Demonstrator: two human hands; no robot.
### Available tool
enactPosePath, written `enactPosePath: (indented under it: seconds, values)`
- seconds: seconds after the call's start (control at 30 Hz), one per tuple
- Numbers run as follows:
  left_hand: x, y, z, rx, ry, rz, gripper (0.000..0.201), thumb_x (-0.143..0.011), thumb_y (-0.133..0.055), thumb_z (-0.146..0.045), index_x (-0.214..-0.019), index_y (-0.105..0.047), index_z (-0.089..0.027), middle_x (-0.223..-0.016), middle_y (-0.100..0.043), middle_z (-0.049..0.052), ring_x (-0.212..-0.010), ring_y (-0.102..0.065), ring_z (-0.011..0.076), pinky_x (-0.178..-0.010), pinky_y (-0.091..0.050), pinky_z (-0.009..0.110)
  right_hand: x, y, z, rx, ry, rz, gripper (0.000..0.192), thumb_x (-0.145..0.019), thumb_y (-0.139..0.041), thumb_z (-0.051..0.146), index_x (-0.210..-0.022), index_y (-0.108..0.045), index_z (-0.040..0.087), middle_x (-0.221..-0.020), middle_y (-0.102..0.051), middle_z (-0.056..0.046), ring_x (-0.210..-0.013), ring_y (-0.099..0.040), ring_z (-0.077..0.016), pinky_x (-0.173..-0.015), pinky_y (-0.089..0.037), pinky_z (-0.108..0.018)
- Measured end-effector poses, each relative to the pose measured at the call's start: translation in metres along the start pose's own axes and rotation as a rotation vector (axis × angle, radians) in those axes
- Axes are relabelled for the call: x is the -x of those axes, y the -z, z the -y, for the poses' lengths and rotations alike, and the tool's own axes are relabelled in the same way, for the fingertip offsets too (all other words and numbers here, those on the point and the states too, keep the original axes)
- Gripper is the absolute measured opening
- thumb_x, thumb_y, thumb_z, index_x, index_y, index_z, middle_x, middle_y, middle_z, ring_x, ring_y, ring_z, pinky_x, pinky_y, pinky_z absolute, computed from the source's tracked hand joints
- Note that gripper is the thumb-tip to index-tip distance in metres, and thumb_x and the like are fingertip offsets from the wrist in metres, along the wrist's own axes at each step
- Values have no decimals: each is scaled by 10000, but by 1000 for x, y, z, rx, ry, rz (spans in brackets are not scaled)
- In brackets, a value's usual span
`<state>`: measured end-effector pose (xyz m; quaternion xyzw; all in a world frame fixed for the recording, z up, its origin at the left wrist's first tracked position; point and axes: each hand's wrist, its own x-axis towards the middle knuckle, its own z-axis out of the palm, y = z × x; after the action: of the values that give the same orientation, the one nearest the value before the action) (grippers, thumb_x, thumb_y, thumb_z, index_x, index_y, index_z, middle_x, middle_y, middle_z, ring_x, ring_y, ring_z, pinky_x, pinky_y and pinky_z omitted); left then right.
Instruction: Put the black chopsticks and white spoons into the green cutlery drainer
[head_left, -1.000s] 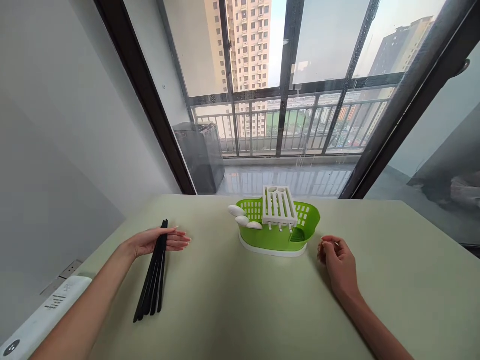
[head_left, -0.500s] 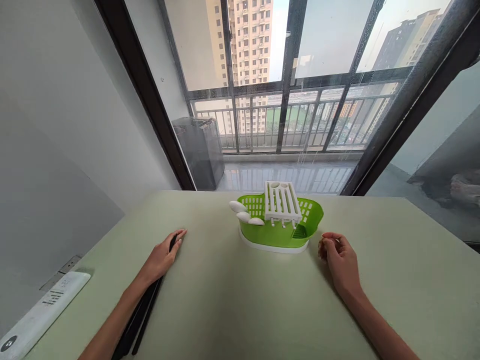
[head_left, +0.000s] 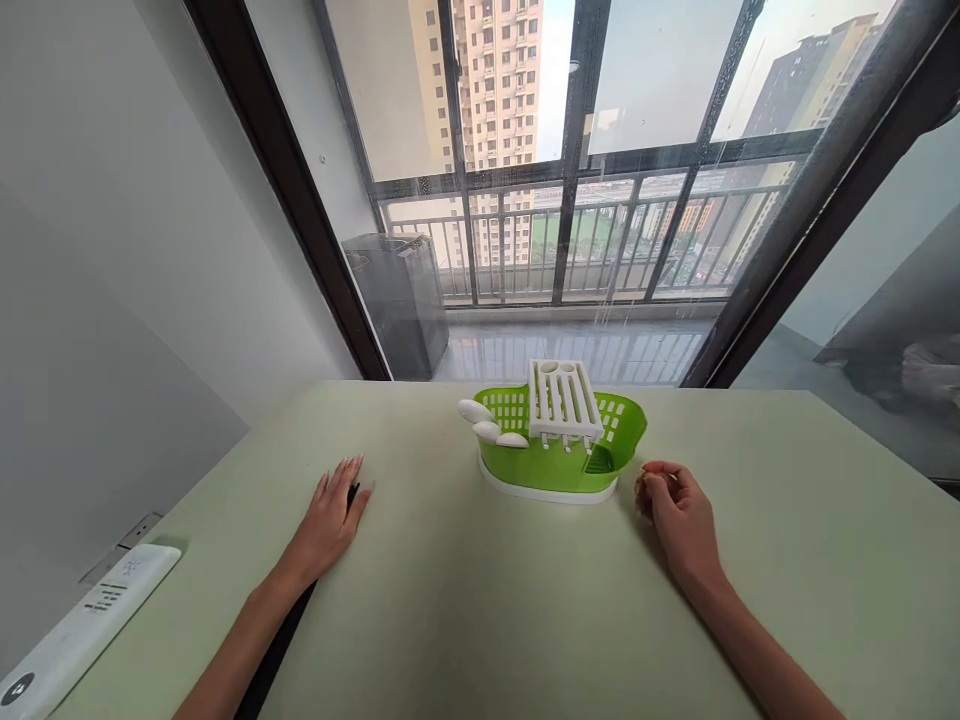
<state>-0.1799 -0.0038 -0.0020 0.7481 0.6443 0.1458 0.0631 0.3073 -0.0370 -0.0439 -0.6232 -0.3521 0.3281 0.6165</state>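
A pale green worktop [head_left: 480, 620] spreads under everything. Toward its far edge stands a green basket [head_left: 555, 475] with a white foot. On the near left lies a long white box [head_left: 75, 640], apart from the rest.

The black sticks [head_left: 279, 650] lie lengthwise below the person's left arm; how many there are cannot be told, since forearm and palm hide most of them. The left grip [head_left: 326, 525] is released, palm down with straight fingers laid out on the worktop. The right grip [head_left: 681, 520] is loosely clenched just beside the basket's right end, and no thing shows in it.

A slotted white rack [head_left: 566, 430] sits across the basket, and white spoons [head_left: 486, 432] lean over its left rim.

From here, the sticks could fan out or roll if the flat palm lifted or pressed unevenly, as no curled finger binds them. The basket could be nudged by a careless turn of the right wrist, tipping the spoons, which overhang the rim.

As for the sticks and the left grip: they run beneath it, one dark tip poking out between thumb and forefinger, the other end passing below the forearm, well apart from the right grip.
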Motion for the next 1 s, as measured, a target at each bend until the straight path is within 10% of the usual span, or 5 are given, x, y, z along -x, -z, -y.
enactPosePath:
  seconds: [0.4,0.67,0.8,1.0]
  values:
    - [-38,40,-139,264,-422,-239,1125,-851,-689,-718,-1670,-3,-366,-1764,81,135,-1612,28,423,-1252,-158,701,0,-2,2,9,1,-4,259,-798,-656,422,-961,-592,230,-652,-614,42,-550,-537,-159,-538,-418,-290]
    - [-87,38,-192,461,-665,-177,1183,-637,-913,-640,-1603,-324,-293,-1663,-354,200,-1527,-365,407,-1223,-356,586,0,-4,0,9,7,3,254,-805,-650,419,-965,-589,231,-636,-603,49,-551,-527,-160,-540,-410,-288]
    - [-103,35,-204,425,-719,-120,778,-623,-939,-588,-1267,-662,-251,-1289,-690,143,-1194,-661,340,-1032,-535,496,0,-5,-1,5,10,11,245,-820,-643,414,-975,-585,235,-625,-600,53,-554,-528,-162,-552,-408,-291]
    - [-118,36,-209,329,-821,-77,436,-713,-893,-558,-932,-732,-216,-962,-779,73,-908,-692,260,-863,-556,408,-1,-8,-4,-2,16,22,241,-833,-638,404,-993,-583,233,-641,-606,49,-565,-535,-166,-561,-416,-294]
